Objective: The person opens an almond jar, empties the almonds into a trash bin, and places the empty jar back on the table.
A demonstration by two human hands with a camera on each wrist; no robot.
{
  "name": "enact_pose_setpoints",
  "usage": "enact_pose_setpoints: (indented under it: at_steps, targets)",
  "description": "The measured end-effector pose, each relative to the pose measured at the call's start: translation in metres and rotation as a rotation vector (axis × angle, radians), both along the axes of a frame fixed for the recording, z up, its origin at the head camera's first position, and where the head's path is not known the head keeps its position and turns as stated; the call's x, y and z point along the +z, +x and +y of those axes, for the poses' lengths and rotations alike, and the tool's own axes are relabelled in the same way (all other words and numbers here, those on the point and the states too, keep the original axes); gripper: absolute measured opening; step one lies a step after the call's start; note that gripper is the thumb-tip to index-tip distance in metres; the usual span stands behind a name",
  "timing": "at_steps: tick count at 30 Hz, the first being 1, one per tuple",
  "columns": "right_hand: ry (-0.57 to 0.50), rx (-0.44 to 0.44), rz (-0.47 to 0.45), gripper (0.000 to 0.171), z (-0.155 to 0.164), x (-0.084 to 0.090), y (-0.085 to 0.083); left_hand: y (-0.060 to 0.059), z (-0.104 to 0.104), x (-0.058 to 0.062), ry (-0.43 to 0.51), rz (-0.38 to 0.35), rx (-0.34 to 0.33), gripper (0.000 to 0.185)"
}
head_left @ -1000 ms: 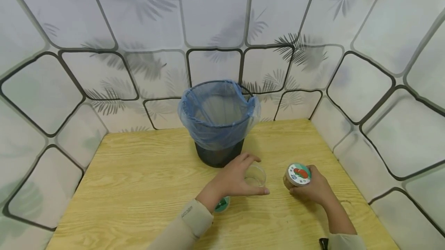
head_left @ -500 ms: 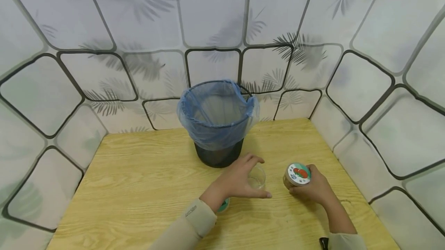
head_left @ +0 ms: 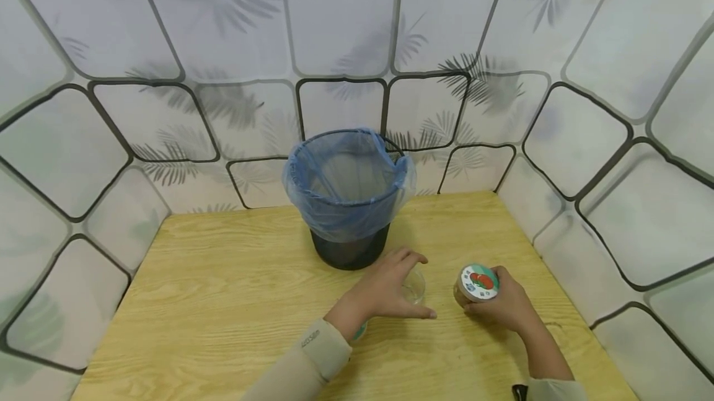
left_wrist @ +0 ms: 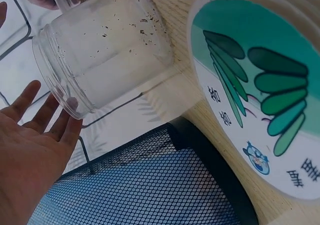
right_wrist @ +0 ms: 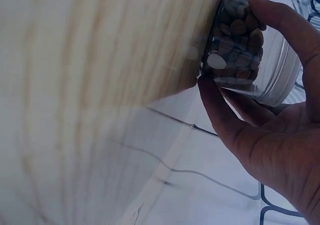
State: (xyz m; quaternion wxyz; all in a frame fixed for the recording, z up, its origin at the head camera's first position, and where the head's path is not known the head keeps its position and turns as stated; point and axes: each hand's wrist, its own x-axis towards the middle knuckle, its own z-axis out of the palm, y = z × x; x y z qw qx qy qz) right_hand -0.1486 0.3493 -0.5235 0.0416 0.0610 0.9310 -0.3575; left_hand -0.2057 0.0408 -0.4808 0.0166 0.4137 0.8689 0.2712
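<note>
The worktop (head_left: 212,302) lies open on the left; the bin (head_left: 348,202) blocks the far middle, walls close right.

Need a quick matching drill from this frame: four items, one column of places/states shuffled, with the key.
Items
1. empty jar
2. full jar
3. loose lid
4. bin

Places/states
A. lined with a blue bag, at the back of the table
B. flat on the table under the left wrist
C. gripped by the right hand, lid on
D. open-topped, inside the left hand's spread fingers

Pairs: 1-D, 2-C, 3-B, 4-A
</note>
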Motion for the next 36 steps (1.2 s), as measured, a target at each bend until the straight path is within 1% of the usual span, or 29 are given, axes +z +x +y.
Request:
enact_pose_setpoints:
  at_steps: [3,7,13,18,24,28,32,36]
  targets:
    - [-0.005,0.01,0.0,0.101,-0.002,0.002,0.001,-0.001,0.001,0.0,-0.004,0.023,0.002,0.091]
    - [-0.006,0.019,0.004,0.101,-0.006,0.005,0.002,-0.001,0.003,-0.001,-0.002,0.029,0.001,0.09]
    - [-0.012,0.021,0.018,0.101,-0.013,0.009,0.003,0.0,0.005,-0.001,0.016,-0.001,-0.006,0.088]
    - [-0.019,0.031,0.021,0.1,-0.017,0.01,0.004,0.002,0.006,0.002,0.027,-0.017,-0.01,0.085]
    - [-0.021,0.045,0.033,0.099,-0.019,0.011,0.004,0.002,0.012,0.006,0.029,-0.021,-0.022,0.083]
    - [-0.024,0.046,0.031,0.099,-0.02,0.01,0.004,0.002,0.016,0.007,0.011,-0.028,-0.025,0.081]
    - [-0.032,0.047,0.026,0.1,-0.02,0.011,0.004,0.001,0.02,0.007,0.0,-0.021,-0.026,0.079]
    - [-0.035,0.043,0.021,0.101,-0.022,0.012,0.003,0.0,0.023,0.007,0.014,-0.019,-0.049,0.074]
